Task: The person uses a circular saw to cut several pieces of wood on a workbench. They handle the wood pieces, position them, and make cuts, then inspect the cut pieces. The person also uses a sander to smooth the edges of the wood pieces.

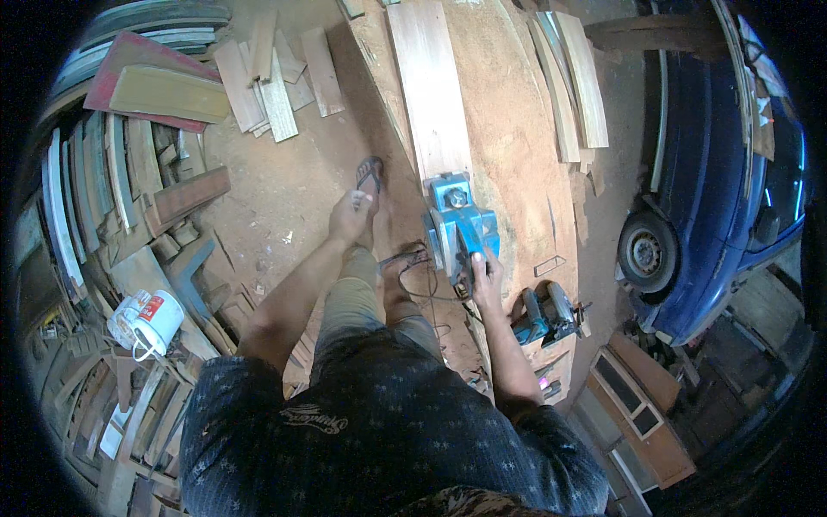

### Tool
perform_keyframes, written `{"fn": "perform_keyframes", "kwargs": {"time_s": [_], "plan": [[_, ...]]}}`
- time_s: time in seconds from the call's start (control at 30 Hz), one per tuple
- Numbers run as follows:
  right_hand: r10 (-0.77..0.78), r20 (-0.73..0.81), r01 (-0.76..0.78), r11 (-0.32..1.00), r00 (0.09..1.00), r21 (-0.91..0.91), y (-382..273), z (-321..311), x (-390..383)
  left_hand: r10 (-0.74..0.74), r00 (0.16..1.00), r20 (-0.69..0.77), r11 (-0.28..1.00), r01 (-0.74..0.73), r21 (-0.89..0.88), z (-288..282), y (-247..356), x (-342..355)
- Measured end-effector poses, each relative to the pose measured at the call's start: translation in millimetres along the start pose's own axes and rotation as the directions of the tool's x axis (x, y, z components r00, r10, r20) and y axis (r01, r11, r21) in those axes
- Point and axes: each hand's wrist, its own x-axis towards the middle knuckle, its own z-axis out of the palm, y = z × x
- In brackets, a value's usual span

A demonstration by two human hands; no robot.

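Observation:
My right hand (487, 274) is wrapped round the rear handle of a blue electric planer (463, 228). The planer rests at the near end of a long pale wooden board (431, 95), which lies lengthwise on the workbench (508, 103). A dark cord trails from the planer near my legs. To the left of the bench, my left hand (350, 215) hangs over my leg, away from the board. Its fingers look curled in, and nothing shows in them.
A teal and black power tool (547, 314) sits on the bench to my right, with planks (577, 82) farther along. Loose boards (267, 77) lie on the dusty floor. Stacked timber and a white bucket (158, 322) are at left; a blue vehicle (706, 189) stands at right.

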Motion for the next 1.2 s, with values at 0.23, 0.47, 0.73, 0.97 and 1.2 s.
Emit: {"fn": "perform_keyframes", "kwargs": {"time_s": [0.23, 0.47, 0.73, 0.97, 1.2], "plan": [[-0.024, -0.023, 0.024, 0.999, 0.999, -0.024, -17, 8, -26, 0.618, 0.761, 0.195, 0.763, -0.641, 0.085, 28, 140, -54], [-0.058, -0.030, 0.058, 0.998, 0.998, 0.024, 5, 12, -27, 0.733, 0.396, 0.553, 0.379, -0.913, 0.153, 35, 160, -4], [-0.079, -0.057, 0.078, 0.997, 0.995, -0.027, 13, 29, -23, 0.693, 0.676, 0.252, 0.570, -0.727, 0.383, 44, 153, -34], [-0.210, -0.053, 0.203, 0.973, 0.976, -0.114, -21, 49, 13, 0.496, 0.861, -0.114, 0.859, -0.467, 0.212, 37, 158, -29], [-0.373, -0.063, 0.354, 0.912, 0.925, -0.208, -52, 73, 95, 0.384, 0.883, -0.271, 0.922, -0.349, 0.169, 5, 86, -10]]}}
